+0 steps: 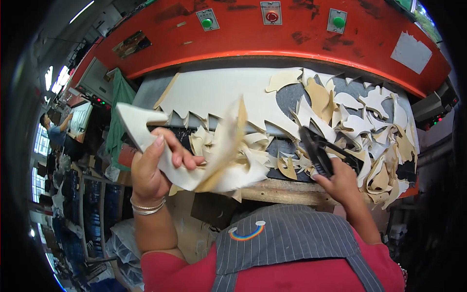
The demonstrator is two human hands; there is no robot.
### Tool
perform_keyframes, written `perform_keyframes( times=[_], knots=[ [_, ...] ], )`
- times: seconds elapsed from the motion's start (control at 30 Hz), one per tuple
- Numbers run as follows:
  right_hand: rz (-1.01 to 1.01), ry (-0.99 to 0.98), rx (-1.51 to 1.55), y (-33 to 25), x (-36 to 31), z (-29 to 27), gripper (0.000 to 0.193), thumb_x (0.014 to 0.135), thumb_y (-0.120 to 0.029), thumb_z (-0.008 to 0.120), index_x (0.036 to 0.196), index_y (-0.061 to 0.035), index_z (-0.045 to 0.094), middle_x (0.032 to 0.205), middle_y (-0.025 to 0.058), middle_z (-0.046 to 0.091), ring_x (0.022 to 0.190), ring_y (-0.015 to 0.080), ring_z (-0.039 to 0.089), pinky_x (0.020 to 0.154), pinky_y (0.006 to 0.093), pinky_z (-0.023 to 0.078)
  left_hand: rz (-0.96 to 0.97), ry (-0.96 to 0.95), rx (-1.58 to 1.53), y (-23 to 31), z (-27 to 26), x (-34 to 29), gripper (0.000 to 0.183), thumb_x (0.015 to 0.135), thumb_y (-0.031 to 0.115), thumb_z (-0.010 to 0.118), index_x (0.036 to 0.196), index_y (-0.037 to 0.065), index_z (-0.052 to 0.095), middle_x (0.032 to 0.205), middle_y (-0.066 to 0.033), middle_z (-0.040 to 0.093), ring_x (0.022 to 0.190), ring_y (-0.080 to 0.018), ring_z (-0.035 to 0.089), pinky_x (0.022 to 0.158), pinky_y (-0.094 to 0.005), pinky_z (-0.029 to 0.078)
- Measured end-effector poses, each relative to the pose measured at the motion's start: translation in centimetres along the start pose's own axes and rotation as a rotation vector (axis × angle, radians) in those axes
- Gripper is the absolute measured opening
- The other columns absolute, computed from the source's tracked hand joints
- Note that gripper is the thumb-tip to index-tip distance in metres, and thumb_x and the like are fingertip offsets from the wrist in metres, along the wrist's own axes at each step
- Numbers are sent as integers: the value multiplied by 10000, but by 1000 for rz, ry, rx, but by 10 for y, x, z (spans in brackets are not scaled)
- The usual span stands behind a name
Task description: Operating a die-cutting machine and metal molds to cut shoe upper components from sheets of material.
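My left hand (158, 163) is closed round a large curved offcut (138, 129) of white sheet material with a tan underside. The offcut is held up over the table's front edge, and its right end is smeared by motion. Towards the right, my right hand (343, 182) grips a black cutting die (318, 153), which looks like an open frame with narrow walls. The die sits low among the scraps, and part of it is hidden by my fingers. Behind both hands lies a broad white sheet (219, 90) with a jagged, cut-out near edge.
Curled white and tan scraps (374, 126) pile up at the table's right. A red press (233, 34) with green and red buttons spans the back. Green cloth (120, 117) hangs at left. Another person (56, 131) works far left. The wooden front edge (292, 192) is nearest me.
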State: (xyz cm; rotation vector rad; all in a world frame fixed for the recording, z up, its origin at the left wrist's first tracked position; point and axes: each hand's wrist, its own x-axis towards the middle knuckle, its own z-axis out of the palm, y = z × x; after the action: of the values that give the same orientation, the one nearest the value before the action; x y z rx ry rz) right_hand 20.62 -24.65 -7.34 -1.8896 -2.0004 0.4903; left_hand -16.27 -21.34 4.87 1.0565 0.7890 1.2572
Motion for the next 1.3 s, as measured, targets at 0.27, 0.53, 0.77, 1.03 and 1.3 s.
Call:
perform_keyframes(
  times=[0.27, 0.53, 0.77, 1.03, 1.3],
  knots=[
    [-128, -189, -102, 12, 0, 45, 592, 697, -333, 719, 1084, 49, 485, 939, 200, 553, 915, 324, 509, 798, 391, 425, -299, -20, -282, -65, -25, 29, 244, 955, 260, 375, 1026, 49, 476, 687, -54, 493, 710, -242, 596, 799, -501, 510],
    [-257, -243, -91, 31, 4, 13, 667, 633, -412, 755, 1109, 5, 544, 1106, 145, 520, 1069, 329, 451, 938, 412, 347, -604, 275, -140, -150, -173, 45, 287, 934, 219, 444, 1032, -40, 523, 801, -139, 602, 808, -278, 617, 804, -425, 510],
    [-181, -274, -195, 70, -17, -21, 696, 581, -341, 781, 1148, -27, 530, 1155, 133, 524, 1101, 318, 464, 1004, 412, 315, -588, 230, 1412, -61, -159, 74, 553, 796, 471, 635, 961, -56, 619, 828, -140, 647, 744, -240, 618, 679, -316, 486],
    [-319, -360, -140, 45, -5, -36, 498, 580, -348, 775, 965, -75, 613, 842, 68, 584, 898, 252, 557, 959, 446, 297, 29, -143, 1434, -163, -87, 233, 604, 848, 479, 538, 1159, -39, 544, 1210, -251, 506, 1172, -339, 457, 995, -369, 352],
    [289, 16, 1013, 7, -59, -86, 711, 588, -281, 839, 1142, 21, 512, 974, 22, 573, 917, 140, 540, 803, 279, 419, -447, -987, 476, -204, 113, 230, 546, 897, 418, 509, 1317, 75, 445, 1303, -150, 486, 1183, -258, 477, 979, -351, 370]
  ],
)
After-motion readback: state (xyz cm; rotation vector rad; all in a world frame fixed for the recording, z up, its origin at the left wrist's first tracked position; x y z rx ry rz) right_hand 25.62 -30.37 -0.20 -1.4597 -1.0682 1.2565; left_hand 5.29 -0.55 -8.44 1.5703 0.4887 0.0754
